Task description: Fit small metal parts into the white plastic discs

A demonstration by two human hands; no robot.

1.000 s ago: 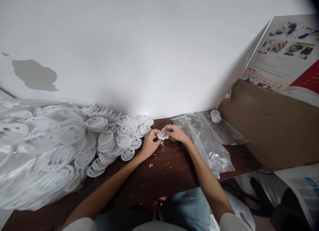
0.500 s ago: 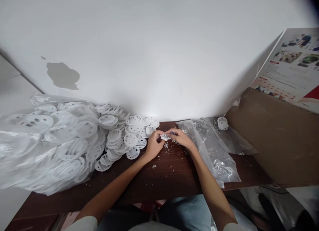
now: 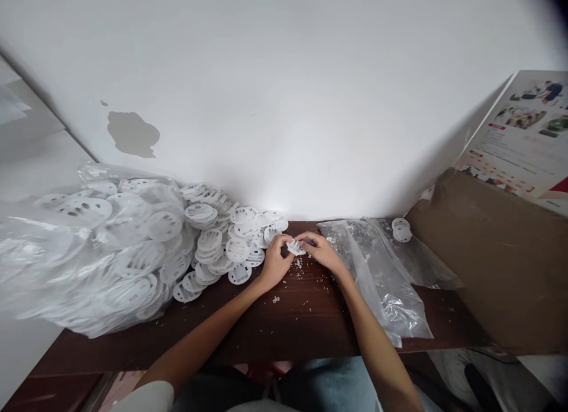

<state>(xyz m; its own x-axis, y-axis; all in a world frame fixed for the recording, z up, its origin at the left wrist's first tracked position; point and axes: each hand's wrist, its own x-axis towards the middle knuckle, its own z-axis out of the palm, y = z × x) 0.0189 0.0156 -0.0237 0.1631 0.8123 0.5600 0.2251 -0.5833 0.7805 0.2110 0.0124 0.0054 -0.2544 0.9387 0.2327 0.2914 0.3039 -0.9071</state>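
Over the dark table, my left hand (image 3: 278, 264) is closed on the left edge of a slotted white plastic disc (image 3: 296, 247), which it holds tilted. My right hand (image 3: 320, 250) meets the disc's right side with its fingers bent and pinched. Whether those fingers hold a small tool or only the disc cannot be made out. Under the hands, tiny white plastic scraps (image 3: 299, 270) lie scattered. Left of my left hand is a loose heap of similar discs (image 3: 237, 250), some stacked, some lying flat.
A large clear bag full of discs (image 3: 128, 258) fills the table's left side. Flat clear plastic bags (image 3: 386, 287) lie on the right, with a couple of discs (image 3: 402, 230) behind. Beyond them stands a cardboard box (image 3: 492, 264) below a printed poster (image 3: 519, 139). A white wall (image 3: 284, 104) bounds the back.
My head view has shifted slightly. The disc is turned to show more of its face, and my right fingers have moved a little at its edge. The left hand keeps its hold.
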